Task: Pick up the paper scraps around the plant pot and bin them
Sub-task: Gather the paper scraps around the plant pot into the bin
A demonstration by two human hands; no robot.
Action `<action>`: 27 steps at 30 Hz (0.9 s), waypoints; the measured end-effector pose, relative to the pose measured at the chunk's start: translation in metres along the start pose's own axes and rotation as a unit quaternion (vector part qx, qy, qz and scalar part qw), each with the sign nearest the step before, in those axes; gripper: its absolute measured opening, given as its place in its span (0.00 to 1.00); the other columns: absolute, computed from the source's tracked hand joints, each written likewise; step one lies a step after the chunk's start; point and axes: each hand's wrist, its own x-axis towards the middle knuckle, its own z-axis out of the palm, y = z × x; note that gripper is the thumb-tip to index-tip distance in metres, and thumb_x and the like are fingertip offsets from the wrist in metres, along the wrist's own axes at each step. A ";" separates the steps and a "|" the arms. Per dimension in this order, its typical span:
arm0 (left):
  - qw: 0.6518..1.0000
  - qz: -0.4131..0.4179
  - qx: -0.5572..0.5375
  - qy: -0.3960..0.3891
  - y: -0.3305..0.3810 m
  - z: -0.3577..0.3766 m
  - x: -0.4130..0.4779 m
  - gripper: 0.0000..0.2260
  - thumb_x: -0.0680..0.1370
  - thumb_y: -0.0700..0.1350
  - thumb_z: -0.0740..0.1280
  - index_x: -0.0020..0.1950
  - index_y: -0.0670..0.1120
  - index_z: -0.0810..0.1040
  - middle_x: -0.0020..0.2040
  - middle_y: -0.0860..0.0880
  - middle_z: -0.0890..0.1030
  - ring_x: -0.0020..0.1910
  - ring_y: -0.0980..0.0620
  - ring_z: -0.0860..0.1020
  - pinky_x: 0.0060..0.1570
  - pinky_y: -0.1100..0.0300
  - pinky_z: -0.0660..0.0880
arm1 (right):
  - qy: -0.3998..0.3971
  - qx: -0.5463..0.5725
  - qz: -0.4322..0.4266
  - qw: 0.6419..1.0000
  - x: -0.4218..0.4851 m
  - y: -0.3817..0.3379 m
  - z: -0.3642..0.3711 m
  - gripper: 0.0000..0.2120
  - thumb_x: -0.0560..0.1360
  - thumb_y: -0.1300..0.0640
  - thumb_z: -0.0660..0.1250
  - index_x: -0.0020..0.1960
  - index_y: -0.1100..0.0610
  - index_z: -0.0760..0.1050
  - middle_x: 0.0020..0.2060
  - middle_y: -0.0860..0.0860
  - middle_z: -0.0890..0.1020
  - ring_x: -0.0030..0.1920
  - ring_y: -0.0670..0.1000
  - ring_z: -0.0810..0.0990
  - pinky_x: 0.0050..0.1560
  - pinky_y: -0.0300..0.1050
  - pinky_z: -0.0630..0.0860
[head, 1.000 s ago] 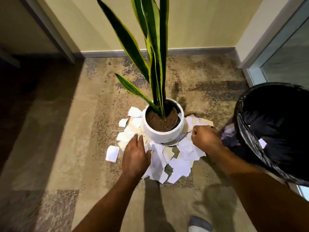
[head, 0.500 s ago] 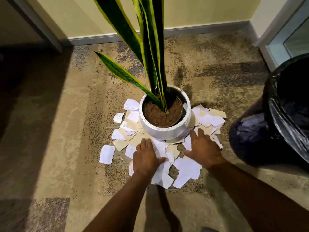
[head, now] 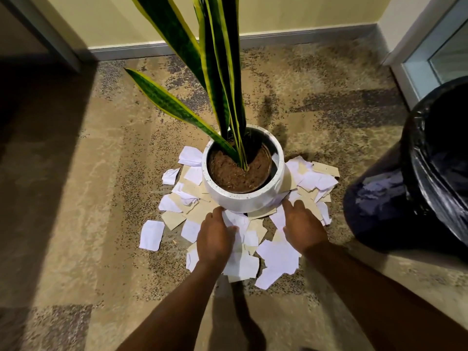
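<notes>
On the carpet (head: 76, 198) just in front of the plant pot (head: 243, 198), both hands lie palm down on a litter of torn paper. The left hand's fingers (head: 216, 214) reach straight ahead, almost to the pot's base, with the thumb spread over a white piece. The right hand's fingers (head: 288, 206) are fanned out flat. Neither the left hand (head: 215, 239) nor the right hand (head: 302, 226) grips anything yet. The flat, wide spread looks meant to press many loose pieces at once, probably to rake them together into one handful.

The paper scraps (head: 278, 259), white and tan, overlap in a ring that hugs the near half and both sides of the round white pot. One lone scrap (head: 151, 235) sits a little apart at the left. Tall green leaves (head: 220, 72) with yellow edges rise from the brown soil, so the hands work low, beneath them.

A bin (head: 430, 186) lined with a black bag stands close by on the right, near enough for the right arm to reach. Most of the clearing seems yet to be done.
</notes>
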 end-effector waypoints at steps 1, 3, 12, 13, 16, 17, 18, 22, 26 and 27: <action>1.000 -0.009 -0.012 0.006 0.001 -0.002 -0.001 0.21 0.75 0.50 0.70 0.65 0.49 0.71 0.59 0.48 0.80 0.54 0.46 0.78 0.52 0.51 0.77 | 0.003 0.010 0.001 1.000 0.001 0.000 -0.001 0.29 0.75 0.59 0.66 0.72 0.56 0.58 0.56 0.56 0.73 0.54 0.53 0.77 0.53 0.43 0.74; 0.999 -0.021 -0.019 0.015 0.002 -0.005 -0.001 0.15 0.76 0.50 0.69 0.61 0.48 0.75 0.56 0.48 0.82 0.51 0.46 0.80 0.49 0.53 0.77 | 0.004 0.038 -0.003 0.999 0.003 0.001 -0.002 0.23 0.75 0.63 0.62 0.69 0.57 0.64 0.55 0.56 0.75 0.54 0.54 0.77 0.54 0.42 0.73; 0.992 -0.075 -0.103 0.020 0.011 -0.022 -0.016 0.10 0.76 0.51 0.68 0.40 0.46 0.77 0.34 0.50 0.79 0.34 0.50 0.76 0.32 0.61 0.67 | 0.028 0.087 0.006 0.996 0.000 -0.006 -0.018 0.16 0.75 0.64 0.62 0.62 0.58 0.71 0.52 0.57 0.77 0.50 0.54 0.80 0.49 0.42 0.75; 0.990 -0.081 -0.111 0.019 0.013 -0.024 -0.019 0.10 0.76 0.50 0.69 0.38 0.46 0.76 0.32 0.51 0.78 0.35 0.49 0.77 0.32 0.61 0.68 | 0.032 0.085 0.010 0.996 -0.001 -0.008 -0.022 0.16 0.75 0.64 0.62 0.62 0.58 0.71 0.53 0.57 0.77 0.50 0.54 0.80 0.49 0.42 0.76; 0.987 -0.087 -0.132 0.011 0.022 -0.032 -0.031 0.09 0.76 0.50 0.70 0.39 0.47 0.76 0.35 0.52 0.80 0.38 0.48 0.78 0.35 0.58 0.70 | 0.051 0.097 0.019 0.994 -0.009 -0.014 -0.037 0.16 0.74 0.62 0.66 0.62 0.58 0.73 0.53 0.57 0.78 0.50 0.53 0.80 0.49 0.42 0.76; 0.987 -0.088 -0.135 0.009 0.026 -0.035 -0.035 0.07 0.76 0.49 0.70 0.42 0.46 0.78 0.38 0.49 0.82 0.40 0.48 0.79 0.36 0.59 0.70 | 0.056 0.101 0.018 0.993 -0.011 -0.016 -0.043 0.16 0.74 0.62 0.66 0.62 0.58 0.74 0.53 0.57 0.79 0.50 0.54 0.80 0.49 0.43 0.76; 0.987 -0.086 -0.136 0.010 0.029 -0.038 -0.039 0.08 0.76 0.49 0.70 0.47 0.45 0.80 0.43 0.47 0.83 0.42 0.47 0.80 0.39 0.60 0.70 | 0.061 0.103 0.016 0.993 -0.013 -0.018 -0.049 0.16 0.74 0.63 0.66 0.61 0.58 0.74 0.53 0.57 0.79 0.51 0.55 0.80 0.50 0.44 0.76; 0.986 -0.069 -0.150 0.015 0.049 -0.059 -0.062 0.13 0.77 0.48 0.69 0.58 0.42 0.81 0.54 0.45 0.84 0.50 0.45 0.81 0.46 0.61 0.70 | 0.065 0.100 0.021 0.993 -0.023 -0.023 -0.089 0.15 0.75 0.62 0.64 0.62 0.58 0.72 0.54 0.58 0.77 0.54 0.58 0.78 0.51 0.49 0.75; 0.984 -0.041 -0.175 0.019 0.067 -0.079 -0.074 0.10 0.77 0.48 0.68 0.50 0.43 0.82 0.47 0.45 0.84 0.44 0.46 0.81 0.42 0.60 0.70 | 0.087 0.113 0.023 0.989 -0.032 -0.029 -0.125 0.14 0.74 0.61 0.64 0.60 0.59 0.72 0.53 0.58 0.77 0.53 0.60 0.78 0.50 0.49 0.75; 0.984 -0.034 -0.176 0.022 0.071 -0.085 -0.076 0.09 0.77 0.48 0.68 0.48 0.43 0.81 0.45 0.45 0.84 0.42 0.46 0.80 0.41 0.60 0.69 | 0.090 0.118 0.028 0.988 -0.035 -0.031 -0.133 0.14 0.74 0.61 0.64 0.59 0.58 0.73 0.52 0.58 0.77 0.53 0.60 0.78 0.49 0.50 0.75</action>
